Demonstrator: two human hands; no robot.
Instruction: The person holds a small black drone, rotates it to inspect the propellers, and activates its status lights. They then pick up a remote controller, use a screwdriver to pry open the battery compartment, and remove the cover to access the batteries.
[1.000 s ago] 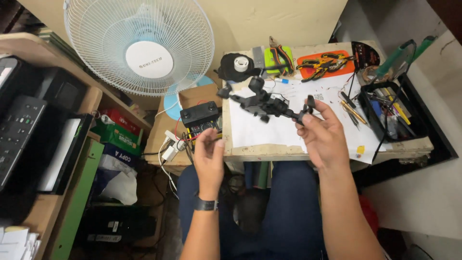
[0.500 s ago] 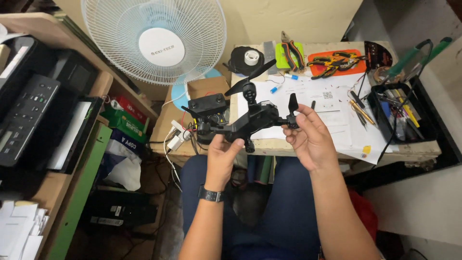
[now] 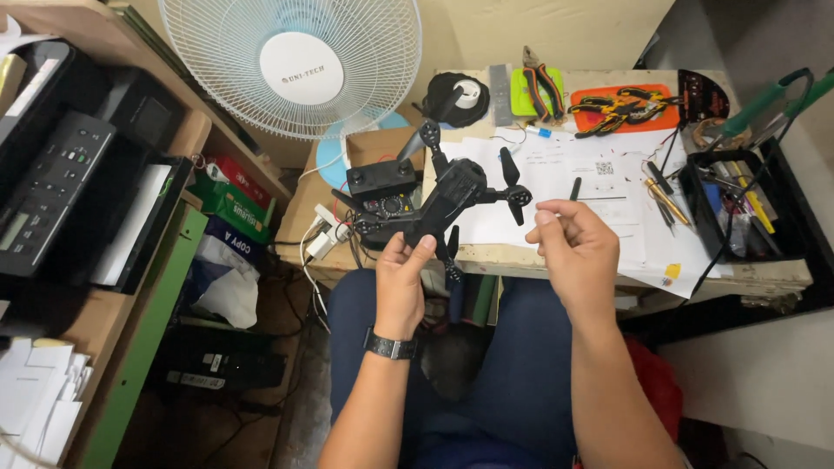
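Black folding drone (image 3: 456, 201) held above the worktop (image 3: 556, 260) edge, left hand (image 3: 401, 282) gripping its rear body from below, right hand (image 3: 578, 254) just beside it, fingers loosely curled, holding nothing, papers (image 3: 565, 174) beneath.

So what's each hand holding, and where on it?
The left hand holds the black drone by the rear end of its body. The right hand is beside it, and its grip looks empty.
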